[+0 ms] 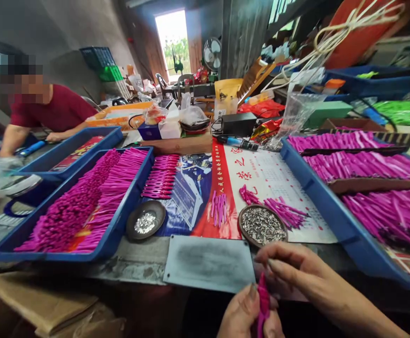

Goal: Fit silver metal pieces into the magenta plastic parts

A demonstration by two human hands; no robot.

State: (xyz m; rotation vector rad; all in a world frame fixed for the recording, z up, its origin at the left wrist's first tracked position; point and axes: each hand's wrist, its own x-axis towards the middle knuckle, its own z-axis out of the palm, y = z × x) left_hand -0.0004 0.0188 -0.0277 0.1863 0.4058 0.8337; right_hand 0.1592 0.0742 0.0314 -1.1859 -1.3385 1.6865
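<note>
My left hand (pixel 247 315) is at the bottom edge, its fingers closed round a magenta plastic piece (pixel 263 303) held upright. My right hand (pixel 298 272) comes in from the right just above it, fingertips pinched at the top of that piece. Just beyond my hands sits a round dish of small silver metal parts (pixel 263 225), beside a grey metal plate (pixel 208 263). Loose magenta pieces (pixel 278 209) lie on the printed sheet (pixel 268 178) behind the dish.
A blue tray (pixel 117 234) of magenta pieces stands at left, another blue tray (pixel 335 220) at right. A smaller dish (pixel 146 219) holds a few silver parts. A person in a red shirt (pixel 55 110) leans over a tray at far left. Clutter fills the back.
</note>
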